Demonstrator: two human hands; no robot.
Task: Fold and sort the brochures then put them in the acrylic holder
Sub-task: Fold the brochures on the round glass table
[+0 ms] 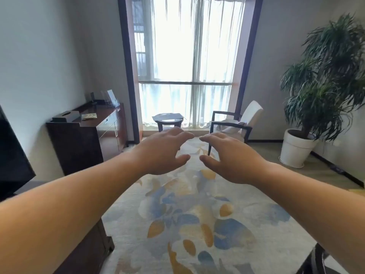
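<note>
Both arms stretch forward over the patterned rug. My left hand and my right hand hover side by side, fingers loosely bent, holding nothing. Far off on the left, a clear acrylic holder stands at the back of a dark wooden sideboard, with a pale sheet in it. A patterned brochure lies flat on the sideboard top. More papers lie on a small round table by the window. Both hands are far from all of these.
A dark tissue box sits on the sideboard's near end. An armchair stands right of the round table, and a potted plant fills the right corner. A dark screen is at the left edge. The rug covers the floor ahead.
</note>
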